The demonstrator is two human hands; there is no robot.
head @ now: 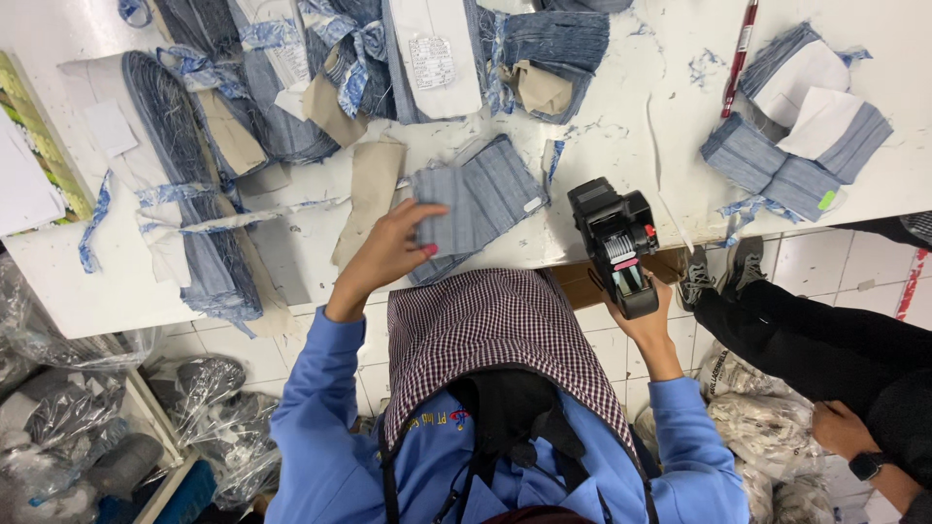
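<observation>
My left hand (393, 247) lies flat on the stack of denim pieces (476, 199) at the near edge of the desk (602, 136), fingers (427, 225) pressed together and spread over its near left corner, holding it down rather than pinching it. The stack's long axis runs from near left to far right, slanting away from me. My right hand (646, 315) is wrapped around the handle of the black label gun (616, 243), fingers closed on it, with the gun's head pointing away from me. The gun sits just right of the stack, close to its far right corner, which carries a small pale tag.
</observation>
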